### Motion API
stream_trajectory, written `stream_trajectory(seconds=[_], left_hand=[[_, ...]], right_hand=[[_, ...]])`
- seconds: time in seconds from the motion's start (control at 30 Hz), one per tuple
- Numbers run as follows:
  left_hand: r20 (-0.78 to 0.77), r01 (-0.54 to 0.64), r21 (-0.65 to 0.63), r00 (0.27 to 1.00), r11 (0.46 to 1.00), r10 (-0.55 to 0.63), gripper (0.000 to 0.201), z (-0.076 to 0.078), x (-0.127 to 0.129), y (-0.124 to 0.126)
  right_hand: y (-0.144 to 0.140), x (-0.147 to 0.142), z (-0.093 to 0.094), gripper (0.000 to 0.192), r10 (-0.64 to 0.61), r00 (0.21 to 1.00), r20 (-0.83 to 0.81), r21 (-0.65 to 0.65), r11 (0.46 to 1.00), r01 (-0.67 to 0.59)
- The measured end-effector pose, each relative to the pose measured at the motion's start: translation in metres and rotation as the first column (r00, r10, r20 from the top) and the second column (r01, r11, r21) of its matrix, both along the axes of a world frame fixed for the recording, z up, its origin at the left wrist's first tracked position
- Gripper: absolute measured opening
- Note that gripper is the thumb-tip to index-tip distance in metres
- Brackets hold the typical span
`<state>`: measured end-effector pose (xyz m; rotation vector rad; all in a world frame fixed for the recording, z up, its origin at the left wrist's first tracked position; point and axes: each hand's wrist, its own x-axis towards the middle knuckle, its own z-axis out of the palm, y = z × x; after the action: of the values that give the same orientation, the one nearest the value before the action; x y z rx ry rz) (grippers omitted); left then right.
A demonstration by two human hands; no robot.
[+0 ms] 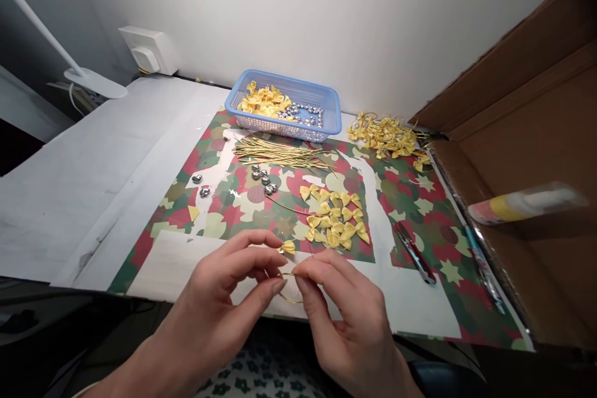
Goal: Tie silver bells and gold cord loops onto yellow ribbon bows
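A thin yellow cord [291,301] is bent into a loop between my two hands at the table's front edge. My left hand [233,286] is curled round the left side of the loop, its thumb tip and fingers close together on the cord. With thumb and forefinger, my right hand [342,305] pinches the other side. Just past my left fingertips sits a yellow ribbon bow [288,247] with a small silvery piece under it; whether it is fixed to the cord is hidden. Beyond my right hand lie rows of yellow bows [333,217].
Behind lie a bundle of cut cords [280,153] and silver bells [264,179]. A blue basket [331,127] holds bows and bells. Right of it is a heap of corded bows [385,135]. Pliers [415,255] and a cardboard box [522,130] with a bottle [517,204] are at right.
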<state>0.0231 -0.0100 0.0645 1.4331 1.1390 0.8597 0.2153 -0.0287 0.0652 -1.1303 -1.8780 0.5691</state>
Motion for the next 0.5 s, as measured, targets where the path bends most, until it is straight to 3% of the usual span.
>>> stream_trajectory(seconds=[0.2, 0.33, 0.5], left_hand=[[-0.096, 0.086, 0.264, 0.993, 0.961, -0.062, 0.023, 0.0000, -0.0020, 0.0019], [-0.100, 0.108, 0.226, 0.991, 0.968, -0.087, 0.023, 0.0008, -0.0013, 0.0031], [-0.095, 0.125, 0.202, 0.990, 0.971, -0.108, 0.020, 0.0027, -0.0025, 0.0041]], right_hand=[[-0.0023, 0.0011, 0.0013, 0.023, 0.014, 0.996, 0.085, 0.006, 1.000, -0.014], [-0.0021, 0.0028, 0.0015, 0.024, 0.035, 0.994, 0.101, -0.026, 0.999, -0.032], [-0.0031, 0.0065, 0.0023, 0.028, 0.065, 0.998, -0.016, -0.090, 0.994, -0.066]])
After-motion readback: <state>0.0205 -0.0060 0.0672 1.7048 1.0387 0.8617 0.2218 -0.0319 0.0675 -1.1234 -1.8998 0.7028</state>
